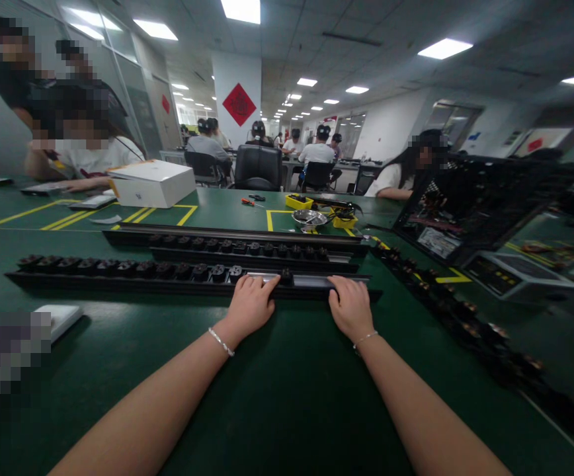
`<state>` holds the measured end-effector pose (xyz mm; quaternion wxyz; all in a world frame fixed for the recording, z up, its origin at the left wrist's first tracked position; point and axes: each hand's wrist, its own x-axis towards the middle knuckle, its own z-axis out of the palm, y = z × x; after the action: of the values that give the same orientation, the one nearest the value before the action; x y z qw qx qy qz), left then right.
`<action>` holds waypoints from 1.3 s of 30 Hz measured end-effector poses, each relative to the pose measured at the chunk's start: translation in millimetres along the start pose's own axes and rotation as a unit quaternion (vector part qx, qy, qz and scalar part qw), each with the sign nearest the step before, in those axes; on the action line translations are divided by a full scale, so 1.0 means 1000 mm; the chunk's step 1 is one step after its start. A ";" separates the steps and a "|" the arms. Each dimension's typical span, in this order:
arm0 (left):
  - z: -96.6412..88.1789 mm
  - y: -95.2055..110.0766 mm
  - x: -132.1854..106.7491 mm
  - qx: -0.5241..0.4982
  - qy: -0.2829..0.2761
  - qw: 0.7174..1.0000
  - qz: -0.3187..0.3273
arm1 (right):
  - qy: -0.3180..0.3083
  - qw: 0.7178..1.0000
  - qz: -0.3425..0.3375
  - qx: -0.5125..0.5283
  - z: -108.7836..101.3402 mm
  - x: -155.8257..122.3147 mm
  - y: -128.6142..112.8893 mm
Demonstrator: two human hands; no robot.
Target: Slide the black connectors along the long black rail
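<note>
A long black power strip rail (118, 272) with several sockets lies across the green table in front of me. My left hand (250, 305) rests on its near edge, fingers curled over the rail beside the last socket (235, 270). My right hand (349, 305) grips the same rail further right, fingers over a bare silver section (311, 281). Both hands press on the rail and hold nothing else. Two more socket rails (247, 246) lie parallel just behind it.
A white box (153, 183) stands at the back left, a metal bowl (309, 217) and yellow trays (299, 201) at the back centre, a black chassis (470, 205) at right. A chain of sockets (465, 317) runs down the right side. Other people sit around.
</note>
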<state>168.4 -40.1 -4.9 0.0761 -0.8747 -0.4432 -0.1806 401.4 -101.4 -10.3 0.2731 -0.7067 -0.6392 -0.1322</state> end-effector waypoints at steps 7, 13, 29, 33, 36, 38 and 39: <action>0.003 0.004 0.001 0.021 0.018 1.000 -0.008 | -0.054 0.993 -0.098 0.034 0.008 -0.001 -0.046; 0.003 0.005 0.002 0.030 0.017 0.999 -0.013 | -0.068 0.994 -0.080 0.019 0.014 0.002 -0.052; 0.004 0.002 0.000 0.018 0.031 0.999 0.005 | -0.079 0.992 -0.099 0.002 0.009 0.004 -0.043; 0.003 0.002 0.000 0.017 0.027 0.999 0.004 | -0.081 0.991 -0.102 0.004 0.007 0.004 -0.043; 0.003 0.001 0.000 0.017 0.026 1.000 0.004 | -0.084 0.991 -0.104 0.002 0.007 0.005 -0.042; 0.003 0.001 0.000 0.015 0.027 1.000 0.005 | -0.086 0.991 -0.105 0.001 0.007 0.006 -0.041; 0.003 0.001 0.000 0.015 0.027 1.000 0.005 | -0.086 0.991 -0.105 0.000 0.007 0.006 -0.041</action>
<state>169.6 -39.8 -7.9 0.1017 -0.8707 -0.4389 -0.1972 361.0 -91.6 -4.1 0.2016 -0.6443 -0.7310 -0.0989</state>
